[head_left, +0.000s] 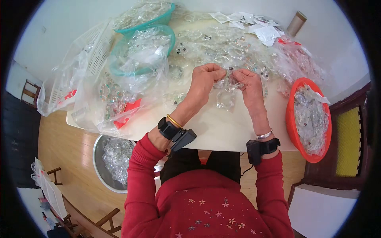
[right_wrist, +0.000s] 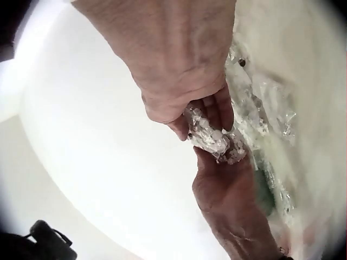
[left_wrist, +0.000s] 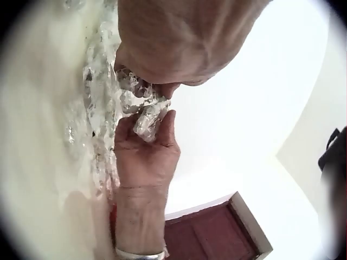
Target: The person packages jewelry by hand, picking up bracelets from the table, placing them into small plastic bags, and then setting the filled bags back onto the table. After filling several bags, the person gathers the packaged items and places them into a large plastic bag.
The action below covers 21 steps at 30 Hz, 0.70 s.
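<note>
Both hands meet above the middle of the table (head_left: 190, 131). Between them is a clear plastic packet of beads (head_left: 229, 82), seen also as a crinkled packet (left_wrist: 147, 122) in the left wrist view and with pale round beads (right_wrist: 209, 132) in the right wrist view. My left hand (head_left: 205, 84) pinches its left side with thumb and fingers. On the other side my right hand (head_left: 251, 88) has thumb and fingers curled round it. A bagged bracelet (head_left: 225, 100) lies on the table just below the hands. The fingertips are partly hidden by the plastic.
Many bagged bracelets (head_left: 214, 43) cover the table's far half. Teal baskets (head_left: 172, 41), a white crate (head_left: 101, 49) and plastic bags (head_left: 85, 103) stand left. At right are a red basket (head_left: 290, 115) and a pinkish bag (head_left: 297, 59). A metal basin (head_left: 97, 166) sits on the floor.
</note>
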Each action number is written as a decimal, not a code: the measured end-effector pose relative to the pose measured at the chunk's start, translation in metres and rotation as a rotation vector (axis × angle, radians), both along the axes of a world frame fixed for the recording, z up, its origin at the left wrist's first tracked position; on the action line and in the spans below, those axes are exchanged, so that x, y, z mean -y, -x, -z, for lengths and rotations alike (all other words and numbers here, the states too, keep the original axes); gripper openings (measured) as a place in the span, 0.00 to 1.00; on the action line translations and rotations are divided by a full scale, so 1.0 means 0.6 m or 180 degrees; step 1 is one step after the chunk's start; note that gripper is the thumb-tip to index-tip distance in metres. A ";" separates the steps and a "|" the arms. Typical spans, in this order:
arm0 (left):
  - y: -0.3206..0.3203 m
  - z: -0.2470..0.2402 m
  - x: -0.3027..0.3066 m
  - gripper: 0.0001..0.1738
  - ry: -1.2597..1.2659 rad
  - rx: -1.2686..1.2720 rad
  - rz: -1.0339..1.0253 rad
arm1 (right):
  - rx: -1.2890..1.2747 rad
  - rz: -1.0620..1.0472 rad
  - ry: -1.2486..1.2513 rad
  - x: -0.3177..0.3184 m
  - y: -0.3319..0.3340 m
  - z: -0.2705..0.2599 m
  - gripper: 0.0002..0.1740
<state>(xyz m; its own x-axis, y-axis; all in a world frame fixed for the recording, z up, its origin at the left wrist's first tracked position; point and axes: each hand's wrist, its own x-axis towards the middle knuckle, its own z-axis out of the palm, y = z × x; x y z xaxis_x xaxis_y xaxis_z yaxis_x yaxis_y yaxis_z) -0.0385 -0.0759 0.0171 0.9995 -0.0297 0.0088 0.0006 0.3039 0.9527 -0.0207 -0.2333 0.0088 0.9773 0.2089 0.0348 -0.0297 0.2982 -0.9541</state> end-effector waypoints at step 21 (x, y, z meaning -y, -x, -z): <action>-0.044 0.007 0.007 0.02 -0.1201 0.0600 -0.0073 | 0.0071 0.0066 -0.0247 0.008 -0.016 -0.002 0.12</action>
<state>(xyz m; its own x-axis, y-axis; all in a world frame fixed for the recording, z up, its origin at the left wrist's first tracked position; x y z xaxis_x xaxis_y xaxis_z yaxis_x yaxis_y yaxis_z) -0.0120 -0.0804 0.0127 0.9819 -0.0435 0.1843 -0.1870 -0.0685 0.9800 -0.0112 -0.2384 0.0097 0.9802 0.1846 0.0721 -0.0017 0.3715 -0.9284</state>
